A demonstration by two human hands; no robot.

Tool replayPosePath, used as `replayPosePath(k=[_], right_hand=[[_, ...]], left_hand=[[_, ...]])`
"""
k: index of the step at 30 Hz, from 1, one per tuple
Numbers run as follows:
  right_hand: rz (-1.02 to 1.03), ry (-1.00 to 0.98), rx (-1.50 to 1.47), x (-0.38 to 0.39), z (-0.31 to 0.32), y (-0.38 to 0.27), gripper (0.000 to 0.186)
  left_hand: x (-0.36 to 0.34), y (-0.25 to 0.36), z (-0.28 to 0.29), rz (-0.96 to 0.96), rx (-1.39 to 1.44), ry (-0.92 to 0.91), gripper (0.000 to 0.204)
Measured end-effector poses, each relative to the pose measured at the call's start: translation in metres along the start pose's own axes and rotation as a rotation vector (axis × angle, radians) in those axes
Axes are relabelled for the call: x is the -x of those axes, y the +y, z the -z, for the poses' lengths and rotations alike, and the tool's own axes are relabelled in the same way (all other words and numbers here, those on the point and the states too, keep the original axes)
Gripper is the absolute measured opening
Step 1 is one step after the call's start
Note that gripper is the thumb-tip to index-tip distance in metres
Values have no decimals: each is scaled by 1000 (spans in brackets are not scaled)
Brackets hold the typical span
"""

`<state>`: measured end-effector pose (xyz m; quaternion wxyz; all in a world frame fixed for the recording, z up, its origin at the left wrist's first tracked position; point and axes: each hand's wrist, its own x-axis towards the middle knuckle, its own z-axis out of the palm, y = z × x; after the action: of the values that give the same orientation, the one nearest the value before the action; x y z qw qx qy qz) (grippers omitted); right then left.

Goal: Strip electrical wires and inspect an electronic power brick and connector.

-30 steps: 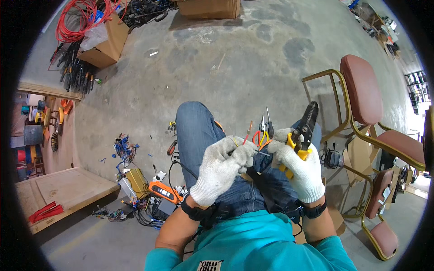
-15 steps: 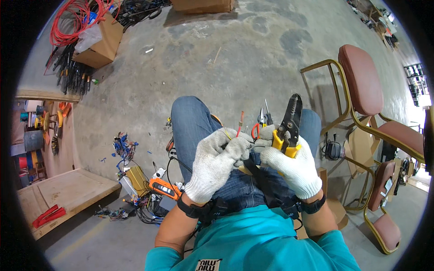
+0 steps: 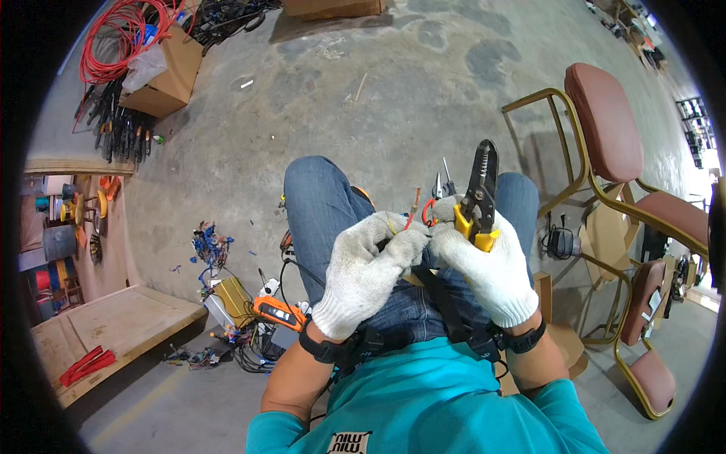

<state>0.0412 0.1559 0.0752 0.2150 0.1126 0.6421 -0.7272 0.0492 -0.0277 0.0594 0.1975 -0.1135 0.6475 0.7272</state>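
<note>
My left hand, in a white knit glove, is closed in a pinch over my lap. From its fingertips a short red wire sticks up with a copper-coloured end, and a thin yellow wire shows beside it. My right hand, gloved too, is closed round the yellow handles of a black wire stripper, whose jaws point away from me. Its thumb and fingertips meet those of the left hand; what lies between them is hidden. Just beyond are red-handled pliers and a thin-shafted tool.
An orange clamp meter and tangled wires lie left of my legs. A wooden board carries red-handled tools. Brown padded chairs stand at the right. A cardboard box and coiled red cable are far left.
The stripper has tilted and shifted slightly to the left. The red wire's tip has moved right, and the grey wire seen between my fingertips is now mostly hidden.
</note>
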Motion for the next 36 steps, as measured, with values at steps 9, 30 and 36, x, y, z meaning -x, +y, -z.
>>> replayPosePath(k=[9, 30, 36], right_hand=[[47, 57, 20, -4, 0, -1, 33], [-29, 329, -513, -49, 58, 58, 27], [232, 272, -43, -50, 68, 120, 23]], left_hand=[[-6, 8, -3, 55, -105, -24, 21], [-30, 63, 11, -234, 10, 39, 28], [-25, 75, -11, -252, 148, 151, 31]])
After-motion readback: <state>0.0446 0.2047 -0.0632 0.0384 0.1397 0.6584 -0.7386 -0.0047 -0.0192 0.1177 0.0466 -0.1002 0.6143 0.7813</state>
